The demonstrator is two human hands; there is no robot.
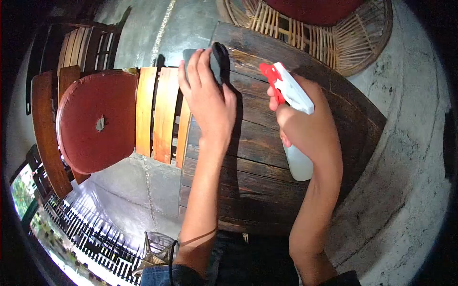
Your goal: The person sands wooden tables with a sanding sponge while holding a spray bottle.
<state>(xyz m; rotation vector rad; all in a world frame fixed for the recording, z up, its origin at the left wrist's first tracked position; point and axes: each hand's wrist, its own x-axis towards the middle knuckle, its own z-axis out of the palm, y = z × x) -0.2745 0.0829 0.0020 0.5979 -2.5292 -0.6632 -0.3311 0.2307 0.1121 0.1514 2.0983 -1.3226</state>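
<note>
2 bare hands work above a dark plank table (257, 162), and each of them has hold of something. The left hand (210, 107) is partly closed over a dark object (216, 69), near the table's left edge. Its fingers lie across the top and seem to press it flat against the palm, perhaps for a wide and steady contact. I cannot tell if the object is a cloth, a pad or a hard thing, nor if it touches the wood.

The right hand (307, 126) is closed around the neck of a spray bottle (300, 164), which is tilted over the table. The grip is high, probably because the fingers can then reach the red trigger (278, 90) while the palm carries the weight. The red nozzle points away from the body and to the left. I cannot tell whether the trigger is pressed.

The table has worn boards with visible joints, and a hard shadow falls beside the left arm. On the left stands a chair with a round red seat (95, 143), torn at 1 place, and near it are light wooden slats (164, 114). Beyond the far edge is a wicker chair (355, 45). The floor (410, 143) is grey and stained.
</note>
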